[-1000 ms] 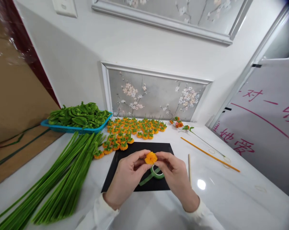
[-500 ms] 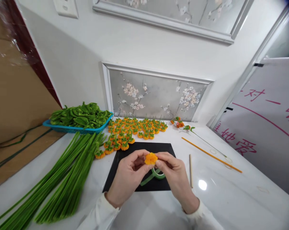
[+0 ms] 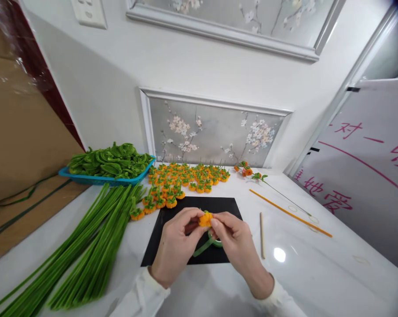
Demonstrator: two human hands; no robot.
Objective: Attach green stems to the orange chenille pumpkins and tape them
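Between the fingertips of both hands is a small orange pipe-cleaner flower [image 3: 205, 219], held above a black mat [image 3: 218, 203]. My left hand [image 3: 179, 237] pinches it from the left, fingers closed. From the right, the thumb and forefinger of my right hand [image 3: 235, 235] grip its edge. A bit of green shows at the flower's top. Beneath the hands lies a roll of green tape [image 3: 215, 241], partly hidden by my right hand, its loose end trailing left over the mat.
Many similar orange flowers [image 3: 185, 178] stand behind the mat. Green pipe cleaners [image 3: 100, 246] lie left, below a blue tray [image 3: 133, 179] of green leaves [image 3: 113, 163]. On the right are a wooden stick [image 3: 262, 235], an orange pipe cleaner [image 3: 291, 213] and a stemmed flower sprig [image 3: 247, 171].
The orange flower has tilted, its face turning from the camera so that green shows at its top. Both hands keep hold of it and have barely shifted.
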